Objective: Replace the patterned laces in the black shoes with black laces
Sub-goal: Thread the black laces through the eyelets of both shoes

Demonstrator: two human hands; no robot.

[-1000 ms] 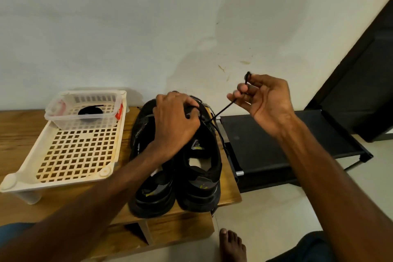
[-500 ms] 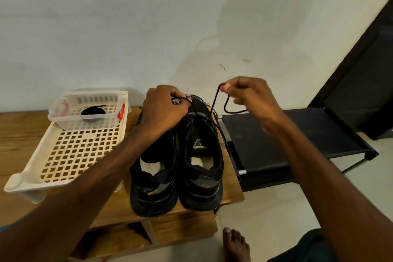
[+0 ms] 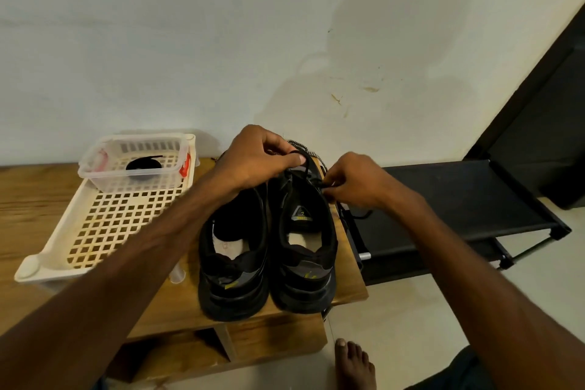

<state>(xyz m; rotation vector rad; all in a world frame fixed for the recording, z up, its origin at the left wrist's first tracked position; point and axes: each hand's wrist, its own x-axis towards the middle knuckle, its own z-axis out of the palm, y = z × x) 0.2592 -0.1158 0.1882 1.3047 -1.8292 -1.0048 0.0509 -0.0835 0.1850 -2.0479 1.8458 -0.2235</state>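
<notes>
- Black shoes point(image 3: 285, 288), a matched pair, heels toward the camera, side by side and touching on the wooden tabletop point(image 3: 38, 196); grey and yellow marks on the heels, pale insoles showing.
- Right shoe point(image 3: 300, 199): tongue with a small triangular badge; black lace point(image 3: 308, 169) running across its toe end, loose tail drooping off the right side.
- Left hand point(image 3: 256, 161): fingers curled, thumb and forefinger pinching the black lace above that toe end.
- Right hand point(image 3: 357, 180): fingers bunched, pinching the same lace at the shoe's outer side.
- Patterned lace point(image 3: 311, 152): black-and-white, behind the shoes by the wall point(image 3: 221, 41).
- Edges: right shoe close to the tabletop's right edge, both heels close to the front edge; black rack point(image 3: 449, 199) just past the right edge, lower.
- Left side: cream lattice tray point(image 3: 104, 231) near the left shoe point(image 3: 231, 279), carrying a clear tub point(image 3: 95, 174) with a spare black coil point(image 3: 142, 165); bare wood at far left.
</notes>
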